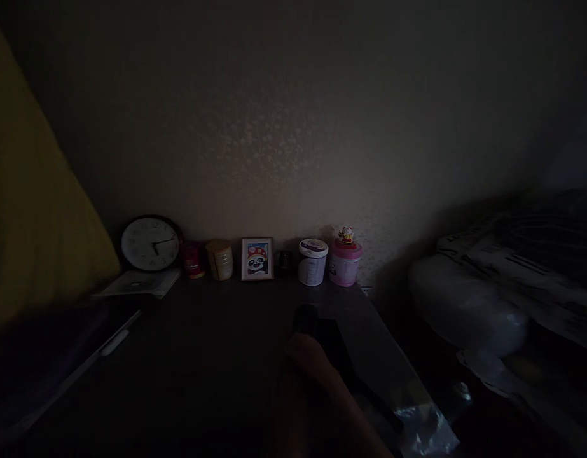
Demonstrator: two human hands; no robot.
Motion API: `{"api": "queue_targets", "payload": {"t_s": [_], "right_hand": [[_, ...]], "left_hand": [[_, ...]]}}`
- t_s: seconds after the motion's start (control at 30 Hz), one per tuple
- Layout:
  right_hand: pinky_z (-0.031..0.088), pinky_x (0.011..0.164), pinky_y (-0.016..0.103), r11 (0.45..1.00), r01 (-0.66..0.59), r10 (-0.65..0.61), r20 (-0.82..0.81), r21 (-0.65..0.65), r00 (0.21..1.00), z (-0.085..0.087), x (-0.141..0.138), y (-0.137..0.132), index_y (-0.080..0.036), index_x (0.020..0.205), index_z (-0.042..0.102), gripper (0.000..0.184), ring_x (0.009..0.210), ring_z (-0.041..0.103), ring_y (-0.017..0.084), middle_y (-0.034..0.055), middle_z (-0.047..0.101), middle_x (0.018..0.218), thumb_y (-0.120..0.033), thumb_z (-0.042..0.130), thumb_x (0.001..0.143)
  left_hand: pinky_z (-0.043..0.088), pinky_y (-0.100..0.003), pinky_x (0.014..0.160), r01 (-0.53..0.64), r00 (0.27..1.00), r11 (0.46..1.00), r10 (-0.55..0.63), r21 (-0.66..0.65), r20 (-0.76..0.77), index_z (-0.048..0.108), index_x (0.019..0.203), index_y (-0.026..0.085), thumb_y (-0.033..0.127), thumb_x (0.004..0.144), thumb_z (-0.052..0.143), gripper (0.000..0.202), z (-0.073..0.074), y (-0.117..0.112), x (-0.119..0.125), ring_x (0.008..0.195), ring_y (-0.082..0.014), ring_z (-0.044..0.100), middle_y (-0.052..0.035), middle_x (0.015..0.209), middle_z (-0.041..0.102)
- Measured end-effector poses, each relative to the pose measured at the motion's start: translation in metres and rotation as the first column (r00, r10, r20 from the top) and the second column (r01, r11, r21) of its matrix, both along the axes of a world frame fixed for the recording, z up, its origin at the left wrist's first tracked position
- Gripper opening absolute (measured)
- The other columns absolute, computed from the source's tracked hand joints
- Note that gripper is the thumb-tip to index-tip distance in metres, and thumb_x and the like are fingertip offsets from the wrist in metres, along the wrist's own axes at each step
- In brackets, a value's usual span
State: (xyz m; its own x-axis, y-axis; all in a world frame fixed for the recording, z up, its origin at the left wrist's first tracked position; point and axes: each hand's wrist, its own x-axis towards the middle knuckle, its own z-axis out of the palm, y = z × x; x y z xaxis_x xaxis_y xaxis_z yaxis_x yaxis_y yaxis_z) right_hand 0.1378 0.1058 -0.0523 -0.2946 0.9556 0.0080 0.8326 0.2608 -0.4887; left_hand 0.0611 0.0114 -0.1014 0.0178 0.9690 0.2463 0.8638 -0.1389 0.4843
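The light is very dim. My right hand [311,356] is closed around a dark, rounded, upright object [305,313] whose top stands above my fingers; its kind is too dark to make out. My left hand [289,381] is close against the right one, low on the same object, its fingers lost in shadow. Just right of my hands lies a flat black thing [332,337] on the dark table [202,356].
Along the wall stand a round clock [151,243], a red jar [193,261], a tan canister [220,259], a framed panda picture [257,259], a white tub [313,262] and a pink tub [345,264] topped by a figurine [346,235]. Plastic-wrapped bundles [469,305] sit right.
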Motion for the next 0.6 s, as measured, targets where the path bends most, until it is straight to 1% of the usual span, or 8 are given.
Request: {"api": "queue_targets", "payload": {"t_s": [0.17, 0.23, 0.3, 0.33, 0.4, 0.47, 0.53, 0.6], "right_hand": [[0.037, 0.057, 0.019, 0.993, -0.105, 0.099, 0.112, 0.049, 0.989, 0.002, -0.002, -0.003, -0.019, 0.085, 0.067, 0.024, 0.076, 0.062, 0.014, 0.0034, 0.069, 0.087, -0.026, 0.044, 0.082], [0.038, 0.058, 0.020, 0.990, -0.134, 0.127, 0.126, 0.043, 0.984, 0.004, -0.001, -0.003, -0.018, 0.086, 0.067, 0.024, 0.077, 0.062, 0.014, 0.0040, 0.068, 0.089, -0.026, 0.044, 0.083], [0.038, 0.059, 0.019, 0.983, -0.182, 0.177, 0.118, 0.027, 0.977, 0.005, 0.002, -0.001, -0.018, 0.085, 0.067, 0.023, 0.077, 0.062, 0.014, 0.0040, 0.068, 0.088, -0.024, 0.045, 0.082], [0.039, 0.060, 0.019, 0.977, -0.211, 0.207, 0.103, 0.021, 0.973, 0.005, 0.004, 0.001, -0.017, 0.085, 0.067, 0.023, 0.076, 0.062, 0.013, 0.0039, 0.068, 0.088, -0.024, 0.045, 0.082], [0.039, 0.062, 0.018, 0.960, -0.280, 0.278, 0.075, 0.022, 0.958, 0.005, 0.007, 0.004, -0.017, 0.085, 0.067, 0.022, 0.077, 0.061, 0.013, 0.0033, 0.068, 0.089, -0.023, 0.046, 0.082], [0.040, 0.064, 0.019, 0.945, -0.323, 0.320, 0.066, 0.040, 0.945, 0.005, 0.008, 0.005, -0.018, 0.085, 0.067, 0.021, 0.078, 0.060, 0.013, 0.0027, 0.068, 0.089, -0.023, 0.047, 0.082], [0.040, 0.064, 0.019, 0.942, -0.333, 0.329, 0.070, 0.050, 0.942, 0.008, 0.009, 0.003, -0.019, 0.084, 0.067, 0.020, 0.078, 0.060, 0.013, 0.0025, 0.068, 0.088, -0.023, 0.047, 0.081], [0.040, 0.061, 0.018, 0.942, -0.334, 0.333, 0.035, 0.040, 0.942, 0.011, 0.010, -0.004, -0.019, 0.084, 0.066, 0.020, 0.073, 0.059, 0.012, 0.0015, 0.067, 0.085, -0.022, 0.047, 0.082]], "left_hand": [[0.039, -0.046, 0.093, 0.047, 0.997, 0.999, -0.046, 0.001, -0.061, 0.045, 0.120, 0.019, 0.034, 0.082, 0.050, 0.042, -0.001, -0.006, -0.012, 0.112, -0.0214, 0.046, -0.0084, 0.127, 0.044], [0.035, -0.046, 0.098, 0.063, 0.994, 0.998, -0.063, -0.009, -0.085, 0.043, 0.123, 0.020, 0.023, 0.079, 0.053, 0.046, 0.002, -0.007, -0.013, 0.120, -0.0247, 0.039, -0.0102, 0.133, 0.039], [0.030, -0.045, 0.102, 0.093, 0.988, 0.995, -0.096, -0.027, -0.122, 0.041, 0.128, 0.021, 0.012, 0.075, 0.049, 0.054, 0.007, -0.008, -0.013, 0.127, -0.0266, 0.031, -0.0106, 0.137, 0.035], [0.029, -0.044, 0.104, 0.116, 0.983, 0.993, -0.119, -0.029, -0.140, 0.039, 0.129, 0.021, 0.010, 0.075, 0.045, 0.056, 0.009, -0.007, -0.012, 0.128, -0.0265, 0.029, -0.0098, 0.137, 0.035], [0.029, -0.042, 0.105, 0.140, 0.977, 0.990, -0.140, -0.014, -0.159, 0.038, 0.130, 0.025, 0.011, 0.079, 0.037, 0.053, 0.013, -0.005, -0.010, 0.126, -0.0239, 0.032, -0.0066, 0.135, 0.040], [0.032, -0.037, 0.102, 0.111, 0.984, 0.994, -0.106, 0.023, -0.140, 0.041, 0.128, 0.028, 0.012, 0.083, 0.030, 0.049, 0.011, -0.002, -0.008, 0.121, -0.0200, 0.040, -0.0036, 0.130, 0.046], [0.037, -0.034, 0.097, 0.051, 0.992, 0.998, -0.046, 0.037, -0.113, 0.045, 0.125, 0.029, 0.011, 0.085, 0.026, 0.047, 0.005, 0.001, -0.005, 0.112, -0.0173, 0.047, -0.0025, 0.122, 0.052], [0.040, -0.034, 0.093, 0.020, 0.994, 0.999, -0.016, 0.042, -0.104, 0.049, 0.120, 0.029, 0.012, 0.085, 0.025, 0.046, -0.005, 0.004, -0.003, 0.106, -0.0170, 0.051, -0.0025, 0.116, 0.056]]}}
